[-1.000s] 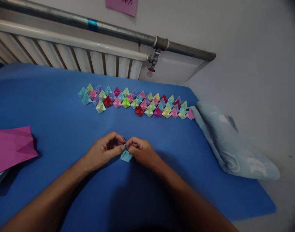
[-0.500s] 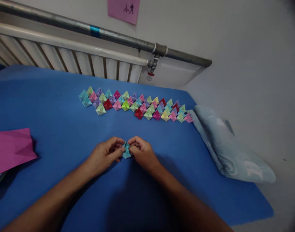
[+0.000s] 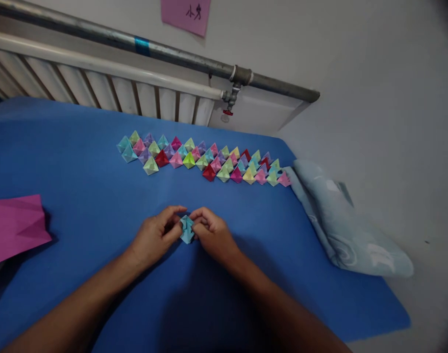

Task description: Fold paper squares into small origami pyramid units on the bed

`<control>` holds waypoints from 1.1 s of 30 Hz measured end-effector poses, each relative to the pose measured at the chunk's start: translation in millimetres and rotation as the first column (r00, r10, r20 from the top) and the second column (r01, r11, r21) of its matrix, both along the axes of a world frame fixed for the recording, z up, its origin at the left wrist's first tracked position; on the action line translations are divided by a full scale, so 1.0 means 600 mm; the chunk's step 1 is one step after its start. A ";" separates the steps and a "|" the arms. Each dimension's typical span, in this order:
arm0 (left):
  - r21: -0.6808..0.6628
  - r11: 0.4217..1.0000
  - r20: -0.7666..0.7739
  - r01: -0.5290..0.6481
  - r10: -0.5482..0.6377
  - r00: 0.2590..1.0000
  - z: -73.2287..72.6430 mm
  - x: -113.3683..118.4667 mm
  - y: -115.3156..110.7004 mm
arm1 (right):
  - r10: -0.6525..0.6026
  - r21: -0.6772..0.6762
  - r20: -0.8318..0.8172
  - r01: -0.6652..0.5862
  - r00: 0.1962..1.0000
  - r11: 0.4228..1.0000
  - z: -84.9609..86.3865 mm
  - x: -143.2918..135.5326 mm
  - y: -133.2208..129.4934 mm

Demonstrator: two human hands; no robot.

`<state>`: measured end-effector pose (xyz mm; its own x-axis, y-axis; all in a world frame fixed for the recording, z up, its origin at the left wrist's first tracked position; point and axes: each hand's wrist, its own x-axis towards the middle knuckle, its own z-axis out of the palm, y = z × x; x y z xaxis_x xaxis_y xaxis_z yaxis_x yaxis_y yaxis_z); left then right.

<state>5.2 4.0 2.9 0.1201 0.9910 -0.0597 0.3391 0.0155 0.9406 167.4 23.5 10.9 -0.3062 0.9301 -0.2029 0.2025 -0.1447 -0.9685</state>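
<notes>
A small light-blue folded paper piece [image 3: 186,229] is held between my two hands above the blue surface [image 3: 99,196]. My left hand [image 3: 156,235] grips its left edge with thumb and fingers. On the other side, my right hand [image 3: 213,233] pinches the piece at its right edge. Beyond my hands, several small folded paper pieces [image 3: 189,160] in pink, green, red, purple, blue and yellow stand in staggered, touching rows.
Pink paper [image 3: 16,228] lies at the left edge, over something pale. A folded grey-green cloth [image 3: 345,225] sits at the right by the wall. Behind the surface are a white radiator [image 3: 128,98], a metal pipe [image 3: 187,61] and a red-handled valve [image 3: 227,113].
The light-blue piece now shows more of its face and has shifted slightly left. My left index finger has lifted off its top. The whole view has shifted a little.
</notes>
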 end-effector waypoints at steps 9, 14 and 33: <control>-0.180 0.983 0.031 0.033 -0.028 0.999 0.015 0.002 -0.001 | 0.016 0.047 0.001 -0.016 1.000 0.999 0.001 -0.002 -0.004; -0.157 0.986 -0.001 0.052 -0.053 0.999 0.015 0.001 -0.001 | 0.001 -0.056 -0.008 -0.001 1.000 0.998 0.009 -0.005 -0.002; -0.033 0.999 -0.209 0.026 -0.032 0.977 0.021 0.010 -0.004 | 0.015 0.054 0.098 -0.020 0.995 0.998 0.005 -0.008 -0.013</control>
<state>11.0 1.4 15.4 0.1308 0.9846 -0.1158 0.5292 0.0294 0.8480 162.4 15.5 14.2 -0.3039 0.9352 -0.1819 0.2985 -0.0878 -0.9504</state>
